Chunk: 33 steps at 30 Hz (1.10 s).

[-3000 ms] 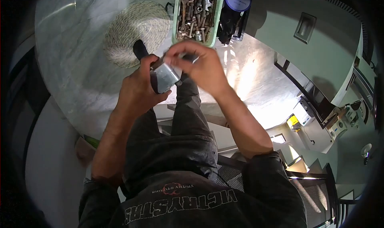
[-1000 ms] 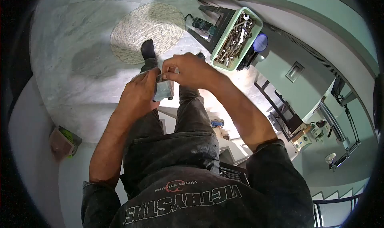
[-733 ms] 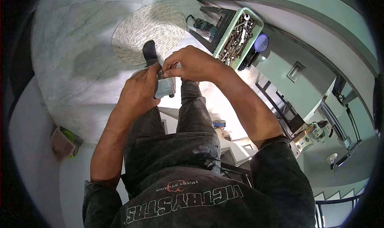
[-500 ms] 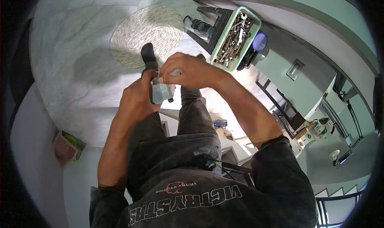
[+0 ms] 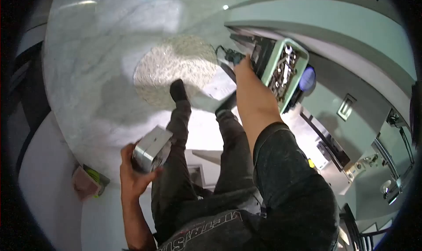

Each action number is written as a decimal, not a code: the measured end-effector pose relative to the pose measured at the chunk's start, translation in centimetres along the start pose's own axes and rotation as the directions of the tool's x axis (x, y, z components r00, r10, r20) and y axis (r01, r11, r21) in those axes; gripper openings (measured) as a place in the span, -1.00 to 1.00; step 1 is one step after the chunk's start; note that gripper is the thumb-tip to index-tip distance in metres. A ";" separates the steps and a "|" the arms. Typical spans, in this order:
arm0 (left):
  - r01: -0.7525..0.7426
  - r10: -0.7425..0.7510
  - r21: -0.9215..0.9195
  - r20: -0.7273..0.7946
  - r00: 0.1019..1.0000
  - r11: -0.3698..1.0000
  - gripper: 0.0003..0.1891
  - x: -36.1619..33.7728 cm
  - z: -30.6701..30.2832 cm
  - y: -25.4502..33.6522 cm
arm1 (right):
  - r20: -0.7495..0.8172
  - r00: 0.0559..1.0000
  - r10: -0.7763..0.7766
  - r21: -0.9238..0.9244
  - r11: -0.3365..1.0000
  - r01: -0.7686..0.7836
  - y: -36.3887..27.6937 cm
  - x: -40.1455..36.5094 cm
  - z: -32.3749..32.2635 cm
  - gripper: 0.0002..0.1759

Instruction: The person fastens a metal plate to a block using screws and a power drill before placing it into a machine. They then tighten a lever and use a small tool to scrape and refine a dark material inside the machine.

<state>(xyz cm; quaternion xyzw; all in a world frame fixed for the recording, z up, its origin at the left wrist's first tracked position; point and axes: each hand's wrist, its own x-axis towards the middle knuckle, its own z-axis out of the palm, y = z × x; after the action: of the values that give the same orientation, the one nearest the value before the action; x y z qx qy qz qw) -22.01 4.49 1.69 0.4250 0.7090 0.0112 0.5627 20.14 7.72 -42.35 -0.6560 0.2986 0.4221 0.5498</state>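
My left hand (image 5: 134, 174) is closed round a small silver box-shaped metal piece (image 5: 154, 145), held out beside my left leg. Its smooth top face is turned up, with the thumb along the lower side. My right arm stretches forward, and my right hand (image 5: 244, 64) is at a dark corded power tool (image 5: 233, 56) beside a black frame. The fingers are mostly hidden, so I cannot tell if they grip it. Just right of this hand stands a pale green bin (image 5: 266, 77) full of loose wrenches and sockets (image 5: 283, 70).
A round woven mat (image 5: 167, 64) lies on the pale floor under my left foot. A blue-purple round item (image 5: 307, 78) stands beyond the bin. A grey cabinet (image 5: 329, 92) is at right, and a pinkish bag (image 5: 85, 185) with bright green contents at far left.
My right hand has left the silver piece and moved forward and right to the power tool. My left hand, still holding the piece, has moved down and left. The view has shifted.
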 end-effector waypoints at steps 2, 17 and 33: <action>0.139 -0.144 -0.109 -0.045 0.988 0.984 -0.03 -1.1 -1.1 -0.7 | -0.123 0.992 -0.020 -0.154 0.988 0.001 -1.0 -4.3 2.9 -0.09; -0.153 0.124 -0.374 -0.102 0.987 0.915 0.03 -9.1 -4.7 -0.3 | 0.783 0.575 -0.238 -0.528 0.235 0.816 -10.9 -42.5 9.1 -0.40; -0.544 0.525 -0.553 -0.212 0.824 0.631 -0.12 -14.7 -7.6 9.9 | 0.943 -0.284 0.173 0.330 -0.389 0.860 -38.0 -77.5 5.2 -0.27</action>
<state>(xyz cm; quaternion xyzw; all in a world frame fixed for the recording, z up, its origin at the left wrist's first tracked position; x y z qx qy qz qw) -22.18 5.31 20.91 0.4182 0.5195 0.4040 0.6261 15.39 15.41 43.65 -0.4573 -0.8304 0.2385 0.2108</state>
